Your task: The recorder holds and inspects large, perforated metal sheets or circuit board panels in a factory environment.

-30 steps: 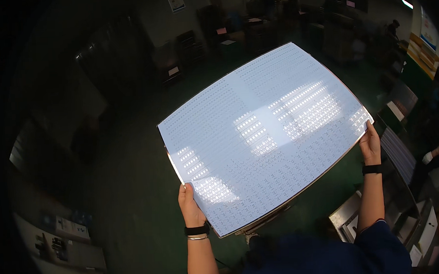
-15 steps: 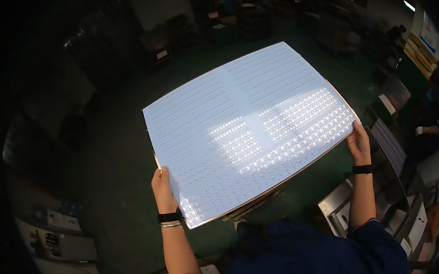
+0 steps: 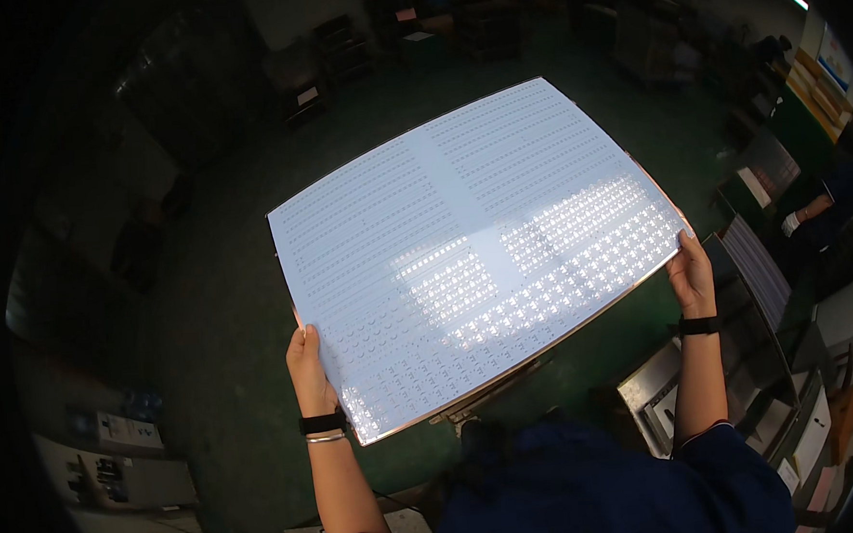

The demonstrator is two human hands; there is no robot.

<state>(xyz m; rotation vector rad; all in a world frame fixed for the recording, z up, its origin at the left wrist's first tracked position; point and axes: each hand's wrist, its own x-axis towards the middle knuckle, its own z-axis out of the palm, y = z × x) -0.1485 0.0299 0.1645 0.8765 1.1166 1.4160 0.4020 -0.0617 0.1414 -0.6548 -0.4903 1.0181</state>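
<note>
A large white circuit-board panel [image 3: 376, 230] is held up in front of me, tilted with its right side higher in the picture. Rows of small marks and pads cover it, and a bare strip runs down its middle. Light glares off the pads in its lower half. My left hand [image 3: 311, 374] grips the lower left edge, thumb on top. On the lower right edge, my right hand [image 3: 692, 277] is closed the same way. The fingers beneath the panel are hidden. Thin coppery edging shows near both hands.
Below the panel is a green floor [image 3: 230, 373]. A metal tray-like fixture [image 3: 650, 390] stands at my right, with a ribbed grey panel [image 3: 757, 259] beyond it. A co-worker's hand [image 3: 814, 209] shows at far right. At lower left is a bench [image 3: 158, 481].
Both hands and the panel have shifted slightly left, and the glare on its pads has changed. The co-worker's hand at the far right has moved up and left.
</note>
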